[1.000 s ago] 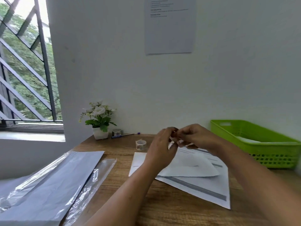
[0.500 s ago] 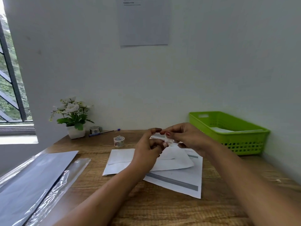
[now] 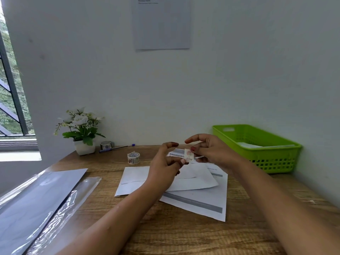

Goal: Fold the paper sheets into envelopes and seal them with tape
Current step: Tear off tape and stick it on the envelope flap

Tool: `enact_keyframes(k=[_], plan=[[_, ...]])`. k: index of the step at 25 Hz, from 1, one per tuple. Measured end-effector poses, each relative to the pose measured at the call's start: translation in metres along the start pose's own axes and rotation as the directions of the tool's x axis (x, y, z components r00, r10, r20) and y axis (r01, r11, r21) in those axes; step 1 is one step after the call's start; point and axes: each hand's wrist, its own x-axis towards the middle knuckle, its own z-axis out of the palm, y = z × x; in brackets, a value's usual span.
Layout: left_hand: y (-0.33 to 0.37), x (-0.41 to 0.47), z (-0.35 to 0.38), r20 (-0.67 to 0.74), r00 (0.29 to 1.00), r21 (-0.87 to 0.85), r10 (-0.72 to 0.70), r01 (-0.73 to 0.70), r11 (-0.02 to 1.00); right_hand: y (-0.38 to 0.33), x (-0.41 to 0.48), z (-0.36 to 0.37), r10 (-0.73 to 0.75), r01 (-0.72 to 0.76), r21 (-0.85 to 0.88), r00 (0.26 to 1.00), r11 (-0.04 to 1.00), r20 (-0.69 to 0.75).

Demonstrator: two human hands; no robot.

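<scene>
On the desk (image 3: 184, 236) a green basket (image 3: 266, 159) holds paper (image 3: 246, 145); left fingers (image 3: 181, 161) and right fingers (image 3: 192, 149) pinch tape (image 3: 189, 155).

Open passage: bare surface (image 3: 174, 234) at near centre. Obstacles: plastic-wrapped sheets (image 3: 42, 201) covering the near left; papers (image 3: 198, 203) flat at centre; tape roll (image 3: 133, 157) just beyond them; flower pot (image 3: 83, 148) far left; green basket (image 3: 257, 155) against the far-right wall.

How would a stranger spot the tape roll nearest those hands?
Find the white flower pot at the back left of the wooden desk. Go right, past the pen, to the tape roll just beyond the folded envelope. Unlike the darker roll beside the pot, it sits alone, pale and patterned.
</scene>
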Motion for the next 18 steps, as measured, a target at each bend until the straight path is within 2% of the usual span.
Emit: enact_keyframes(k=[6,10,12,14,16,18], plan=[[-0.002,0.003,0.000,0.000,1.000,0.071,-0.027,0.027,0.997,0.004,0.002,-0.002,-0.027,0.028,-0.033,0.999,0.999,0.029],[-0.004,0.000,0.001,0.119,0.992,0.186,-0.041,0.018,0.982,0.015,0.009,-0.008,-0.044,0.040,-0.121,0.999,0.992,-0.024],[-0.008,0.001,0.004,0.178,0.984,0.396,-0.015,-0.057,0.916,0.026,0.012,-0.014,-0.048,0.025,-0.242,0.995,0.970,-0.088],[-0.012,0.004,0.006,0.206,0.978,0.623,0.021,-0.148,0.768,0.039,0.015,-0.019,-0.043,-0.007,-0.372,0.991,0.928,-0.127],[-0.016,0.007,0.007,0.238,0.971,0.718,0.024,-0.192,0.669,0.052,0.017,-0.021,-0.044,-0.034,-0.468,0.987,0.883,-0.156],[-0.019,0.012,0.007,0.305,0.952,0.711,-0.018,-0.215,0.670,0.061,0.021,-0.022,-0.063,-0.046,-0.527,0.980,0.848,-0.186]])
